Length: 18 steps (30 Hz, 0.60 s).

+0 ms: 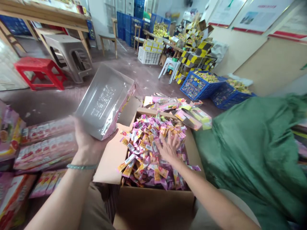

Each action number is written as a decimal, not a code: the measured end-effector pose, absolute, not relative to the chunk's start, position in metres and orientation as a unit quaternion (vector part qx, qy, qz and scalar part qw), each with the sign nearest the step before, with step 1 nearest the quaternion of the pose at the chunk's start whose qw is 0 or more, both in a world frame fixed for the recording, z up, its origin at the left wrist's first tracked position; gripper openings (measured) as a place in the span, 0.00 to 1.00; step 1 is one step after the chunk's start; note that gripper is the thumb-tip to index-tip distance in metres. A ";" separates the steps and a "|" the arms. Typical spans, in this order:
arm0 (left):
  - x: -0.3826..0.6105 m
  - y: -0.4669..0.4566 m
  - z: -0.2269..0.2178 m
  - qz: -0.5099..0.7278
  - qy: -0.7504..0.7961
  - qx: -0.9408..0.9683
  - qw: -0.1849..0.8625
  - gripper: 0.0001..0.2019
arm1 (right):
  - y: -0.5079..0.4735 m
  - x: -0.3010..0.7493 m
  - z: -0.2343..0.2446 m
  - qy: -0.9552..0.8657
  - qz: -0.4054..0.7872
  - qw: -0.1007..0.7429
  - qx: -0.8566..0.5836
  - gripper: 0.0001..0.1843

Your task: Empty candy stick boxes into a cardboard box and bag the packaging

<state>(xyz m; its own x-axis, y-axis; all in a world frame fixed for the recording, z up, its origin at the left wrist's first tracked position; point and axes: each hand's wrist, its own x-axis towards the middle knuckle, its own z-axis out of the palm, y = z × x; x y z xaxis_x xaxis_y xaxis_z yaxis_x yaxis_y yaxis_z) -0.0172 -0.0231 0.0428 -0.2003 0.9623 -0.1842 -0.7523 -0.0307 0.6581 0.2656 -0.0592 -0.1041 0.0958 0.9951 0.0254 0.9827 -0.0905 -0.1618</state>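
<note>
Sachets, pink, purple and orange (146, 143): a loose heap, filling an open cardboard carton (155, 204) and lying beneath and around the right hand (169, 147), which is resting on them with fingers parted. Clear-faced box with a pink printed side (98, 99): the left hand (90, 139) is clamping it, thumb and fingers apart on its lower end, and is holding it tilted beside the carton. The two hands are standing well apart. Green bracelet (81, 166): circling the left wrist. Packs, pink and yellow-green (194, 118): lying in a jumble just beyond the right hand. Pink packs in rows (48, 150): lying to the left of the left hand. Green cloth (240, 143): draping in folds to the right of the right hand. Red stool (35, 65): standing beyond the left hand, farther left. Blue crates (196, 88): standing well beyond the right hand, holding yellowish pieces too small to identify.
</note>
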 end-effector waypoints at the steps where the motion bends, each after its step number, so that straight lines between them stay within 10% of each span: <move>1: -0.021 -0.022 0.041 0.698 0.340 0.159 0.610 0.24 | -0.053 0.272 -0.112 -0.612 0.061 0.070 -0.786 0.40; 18: -0.017 -0.008 0.026 0.663 0.411 0.204 0.592 0.21 | 0.072 0.350 -0.190 -0.618 0.031 -0.004 -0.786 0.33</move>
